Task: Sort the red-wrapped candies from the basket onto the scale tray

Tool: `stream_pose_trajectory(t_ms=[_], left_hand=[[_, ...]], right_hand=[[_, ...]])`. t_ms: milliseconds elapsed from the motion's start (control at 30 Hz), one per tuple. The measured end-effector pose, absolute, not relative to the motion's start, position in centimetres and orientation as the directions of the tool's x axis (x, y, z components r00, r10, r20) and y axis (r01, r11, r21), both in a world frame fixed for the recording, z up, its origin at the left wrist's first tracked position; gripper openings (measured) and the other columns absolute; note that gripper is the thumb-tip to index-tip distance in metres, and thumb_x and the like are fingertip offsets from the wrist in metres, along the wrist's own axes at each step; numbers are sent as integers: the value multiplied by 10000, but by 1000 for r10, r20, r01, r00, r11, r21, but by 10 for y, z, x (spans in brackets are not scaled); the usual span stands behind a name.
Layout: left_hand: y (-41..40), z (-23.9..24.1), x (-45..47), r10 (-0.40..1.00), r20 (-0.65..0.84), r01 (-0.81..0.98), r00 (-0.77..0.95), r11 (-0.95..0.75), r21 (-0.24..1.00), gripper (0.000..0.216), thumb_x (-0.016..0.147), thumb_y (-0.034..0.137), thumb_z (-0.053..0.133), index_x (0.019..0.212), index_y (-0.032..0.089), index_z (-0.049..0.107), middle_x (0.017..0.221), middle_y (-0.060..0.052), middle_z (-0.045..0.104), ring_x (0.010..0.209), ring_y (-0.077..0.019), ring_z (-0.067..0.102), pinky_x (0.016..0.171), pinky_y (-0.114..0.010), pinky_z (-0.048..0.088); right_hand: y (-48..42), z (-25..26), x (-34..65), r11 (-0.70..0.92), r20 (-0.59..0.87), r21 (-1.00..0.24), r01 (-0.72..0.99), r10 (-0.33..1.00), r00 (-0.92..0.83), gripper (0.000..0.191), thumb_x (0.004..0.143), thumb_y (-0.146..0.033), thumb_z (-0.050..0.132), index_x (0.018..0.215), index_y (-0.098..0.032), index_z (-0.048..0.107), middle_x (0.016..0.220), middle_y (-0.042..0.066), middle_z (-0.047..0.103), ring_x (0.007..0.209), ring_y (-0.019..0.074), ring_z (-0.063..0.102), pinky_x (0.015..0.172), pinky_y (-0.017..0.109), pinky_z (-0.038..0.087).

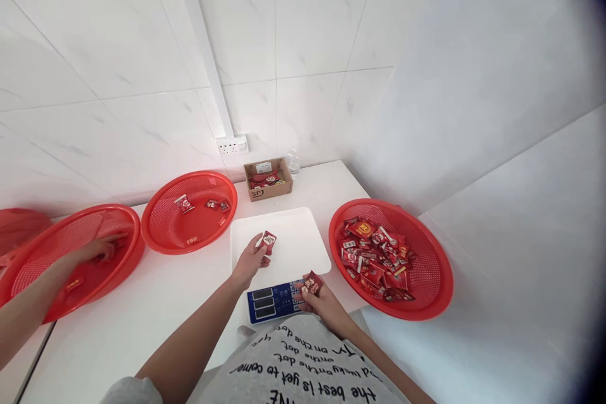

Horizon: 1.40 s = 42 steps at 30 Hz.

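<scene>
My left hand (249,263) is closed on a small red wrapped snack packet (267,241), held above the white tray (293,227) of a weighing scale. Between the thumb and fingers of my right hand (319,302) is a darker red snack packet (312,282), near the scale's blue keypad panel (274,301). To the right of the scale stands a red plastic basket (433,271) with a heap of red packets (376,255) in it.
Left of the scale, a red basket (156,202) holds a few packets. A co-worker's hand (101,247) reaches into another red basket (130,278). Behind the scale stand a cardboard box (269,191) with packets inside and a clear plastic bottle (293,162). A socket (231,145) is on the wall.
</scene>
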State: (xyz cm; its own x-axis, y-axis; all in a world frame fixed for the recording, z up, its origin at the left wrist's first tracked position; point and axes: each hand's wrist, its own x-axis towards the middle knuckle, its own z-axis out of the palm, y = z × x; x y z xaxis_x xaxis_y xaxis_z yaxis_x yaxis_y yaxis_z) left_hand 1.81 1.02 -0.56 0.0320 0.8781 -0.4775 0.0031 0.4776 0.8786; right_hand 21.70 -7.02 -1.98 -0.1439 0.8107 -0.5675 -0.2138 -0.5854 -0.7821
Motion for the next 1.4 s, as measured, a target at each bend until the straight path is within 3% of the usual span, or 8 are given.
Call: stream_pose_trajectory(t_ms=[300,500,667,800,967,1100,1267,1400], left_hand=[[-3,-5,23,910,-401,240,-102,414,878,598,817,410,493,1352,211,318,1017,-63,509,660,-103,540,629,-254,467],[-15,-7,29,943,-306,278,-130,330,902,582,794,372,531,1325,222,348,1324,-125,384,1045,-197,521,851,-313,436],[-22,9,35,877,-464,217,126,432,875,484,784,462,517,1167,166,509,1058,-102,580,877,-191,592,780,-328,468],[-37,21,54,759,-485,118,435,486,866,461,762,494,560,1103,185,586,989,-74,645,923,-207,586,802,-330,461],[-49,20,78,671,-536,-11,513,630,777,507,734,538,581,1060,152,624,908,-91,680,875,-227,610,783,-348,468],[-44,23,84,690,-576,-91,438,672,735,486,717,527,610,1028,155,631,995,-107,675,950,-236,603,836,-347,464],[-37,28,78,712,-634,-170,302,694,700,419,742,486,612,1030,181,612,1015,-96,655,963,-220,604,856,-360,477],[-39,29,79,706,-649,-172,281,703,690,426,740,486,617,1029,172,610,934,-83,648,879,-201,618,818,-350,492]], right_hand=[[-69,-11,218,-604,-578,-785,-137,794,-191,526,574,-497,729,971,-205,546,1003,65,639,849,224,649,754,376,529],[-68,-7,217,-581,-551,-808,-95,803,-230,494,607,-540,694,957,-223,548,1047,63,651,843,236,661,716,380,535],[-67,1,218,-555,-533,-832,5,795,-289,457,667,-563,632,950,-216,539,980,47,665,798,221,666,661,344,523],[-65,14,217,-463,-405,-885,-34,806,-432,431,686,-536,633,968,-213,585,855,16,680,764,201,655,704,346,511],[-62,16,220,-453,-377,-891,-21,765,-522,391,658,-548,637,783,-177,648,729,15,669,748,190,640,761,343,480],[-55,8,243,-408,-390,-912,46,826,-406,322,676,-498,636,735,-182,629,690,3,653,655,155,613,651,296,478],[-29,-17,307,-378,-382,-924,-54,917,113,376,725,-501,560,902,-173,601,814,51,667,710,151,618,647,277,481],[-13,-50,345,-467,-462,-874,139,884,68,308,720,-422,551,869,-169,643,875,70,681,777,180,629,729,343,495]])
